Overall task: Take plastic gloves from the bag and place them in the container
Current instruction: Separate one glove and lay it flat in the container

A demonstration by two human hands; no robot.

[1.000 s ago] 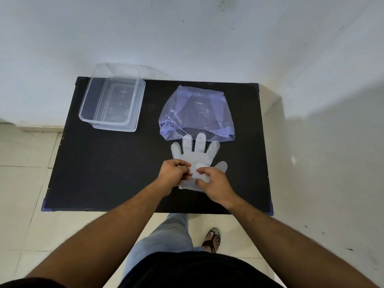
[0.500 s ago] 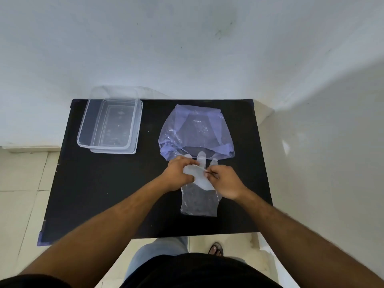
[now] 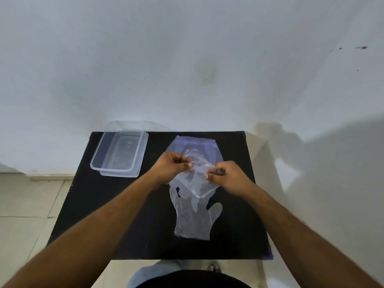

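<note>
A clear plastic glove hangs over the black table, its upper part folded over. My left hand and my right hand each pinch the glove's top edge and hold it up, a short gap between them. Behind my hands lies the bluish plastic bag, flat on the table and partly hidden by the glove. A clear rectangular container stands at the table's far left corner, to the left of my left hand. I see nothing inside it.
A white wall rises right behind the table. Tiled floor lies to the left, a pale wall or floor surface to the right. My legs and a sandalled foot show below the table's near edge.
The glove lay flat with fingers toward the bag. Both hands pinched its fingers end, lifted and folded it; now it hangs from their grip. The camera tilted up toward the wall.
</note>
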